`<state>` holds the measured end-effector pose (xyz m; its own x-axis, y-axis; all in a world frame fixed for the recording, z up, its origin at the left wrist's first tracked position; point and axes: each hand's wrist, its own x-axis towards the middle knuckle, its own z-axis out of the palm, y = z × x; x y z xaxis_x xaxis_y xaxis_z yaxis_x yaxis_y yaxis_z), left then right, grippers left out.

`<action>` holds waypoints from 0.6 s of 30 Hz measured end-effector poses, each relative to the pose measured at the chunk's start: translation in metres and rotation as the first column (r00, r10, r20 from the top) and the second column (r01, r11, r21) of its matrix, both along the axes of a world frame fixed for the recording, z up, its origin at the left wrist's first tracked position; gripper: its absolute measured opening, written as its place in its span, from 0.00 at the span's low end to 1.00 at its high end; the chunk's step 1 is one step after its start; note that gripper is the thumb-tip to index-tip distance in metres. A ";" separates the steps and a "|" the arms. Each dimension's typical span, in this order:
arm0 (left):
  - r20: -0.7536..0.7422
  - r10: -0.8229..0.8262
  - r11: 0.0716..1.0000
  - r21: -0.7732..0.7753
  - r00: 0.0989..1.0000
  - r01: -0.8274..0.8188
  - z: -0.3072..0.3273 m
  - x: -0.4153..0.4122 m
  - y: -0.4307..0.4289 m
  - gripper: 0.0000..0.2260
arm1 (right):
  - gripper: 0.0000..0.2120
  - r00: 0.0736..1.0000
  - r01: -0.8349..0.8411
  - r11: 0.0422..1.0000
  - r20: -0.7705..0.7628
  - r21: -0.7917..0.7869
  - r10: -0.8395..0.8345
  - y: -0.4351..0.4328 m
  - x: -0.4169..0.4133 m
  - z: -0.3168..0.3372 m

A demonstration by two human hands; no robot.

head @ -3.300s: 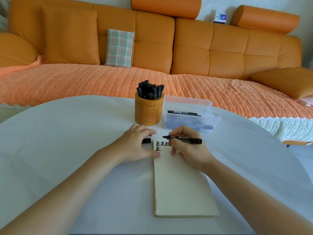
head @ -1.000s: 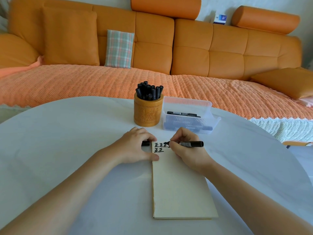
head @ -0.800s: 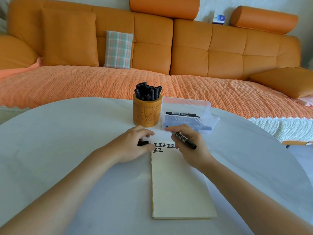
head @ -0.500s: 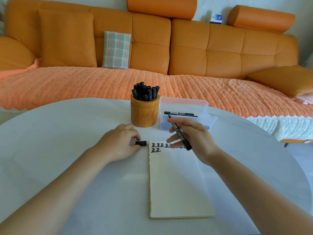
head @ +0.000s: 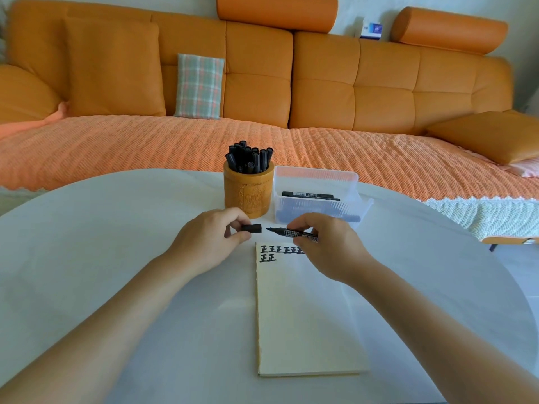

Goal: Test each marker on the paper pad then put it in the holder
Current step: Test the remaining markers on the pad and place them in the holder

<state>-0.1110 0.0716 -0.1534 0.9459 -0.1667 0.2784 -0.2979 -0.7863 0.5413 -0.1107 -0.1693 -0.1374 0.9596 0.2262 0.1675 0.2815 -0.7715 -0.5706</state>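
"Both hands had shifted in that half second, then?"

"Yes. My left hand (head: 208, 239) had brought the cap (head: 252, 228) in from beside the pad, and I had swung the marker (head: 294, 232) from a slant to nearly level, with its tip pointing to nine o'clock, straight at the cap."

"Joined?"

"No, a small gap lay between tip and cap. My right hand (head: 329, 246) pinched the barrel with thumb and curled fingers. My left pinched the cap between thumb and forefinger."

"Where was the marker?"

"At the twelve o'clock end of the paper pad (head: 303, 316), by its rows of black marks (head: 278, 252). At twelve o'clock from the cap the holder (head: 248, 193) stood on the table (head: 116, 243), crowded with black markers (head: 249, 158). At its three o'clock, just beside it, sat a clear plastic box (head: 348, 182) with loose markers (head: 309, 195) inside. An orange sofa (head: 379, 91) ran behind."
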 end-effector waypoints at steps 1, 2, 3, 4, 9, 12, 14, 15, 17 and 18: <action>-0.001 -0.006 1.000 -0.001 1.000 0.006 0.000 0.000 0.000 0.05 | 0.11 1.000 -0.009 1.000 0.005 -0.006 0.009 0.001 0.000 0.000; -0.002 -0.011 1.000 -0.001 1.000 0.011 0.000 0.000 0.000 0.05 | 0.11 1.000 -0.018 1.000 0.010 -0.013 0.018 0.001 -0.001 0.000; -0.003 -0.018 1.000 0.001 1.000 0.018 0.001 -0.001 0.000 0.04 | 0.11 1.000 -0.027 0.999 0.012 -0.021 0.027 0.002 -0.001 0.001; -0.007 -0.027 1.000 0.010 1.000 0.027 0.001 -0.001 -0.001 0.05 | 0.11 0.999 -0.036 0.999 0.013 -0.028 0.037 0.002 -0.002 0.001; -0.025 -0.105 0.993 0.046 0.994 0.106 0.003 -0.006 -0.009 0.04 | 0.10 0.991 -0.132 0.989 0.025 -0.066 0.134 0.006 -0.005 -0.002; -0.054 -0.140 0.990 0.010 0.989 0.141 0.006 -0.003 -0.009 0.05 | 0.11 0.972 -0.185 0.979 0.134 -0.084 0.196 0.003 -0.002 -0.005; -0.109 -0.183 0.983 -0.046 0.977 0.179 0.009 -0.002 -0.008 0.07 | 0.11 0.941 -0.194 0.969 0.250 -0.151 0.227 0.001 -0.002 -0.008; -0.129 -0.201 0.979 -0.068 0.971 0.194 0.011 -0.002 -0.008 0.07 | 0.11 0.920 -0.196 0.961 0.302 -0.194 0.249 0.001 -0.003 -0.010; -0.139 -0.221 0.972 -0.109 0.965 0.207 0.013 -0.003 -0.008 0.08 | 0.11 0.891 -0.192 0.951 0.362 -0.242 0.272 0.004 -0.004 -0.012; -0.135 -0.230 0.969 -0.120 0.964 0.214 0.015 -0.004 -0.009 0.09 | 0.11 0.886 -0.190 0.952 0.376 -0.241 0.272 0.005 -0.005 -0.012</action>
<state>-0.1147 0.0628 -0.1387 0.9201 -0.3550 0.1658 -0.3698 -0.6471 0.6667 -0.1155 -0.1646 -0.1497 0.7357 0.5004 0.4565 0.6380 -0.7383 -0.2187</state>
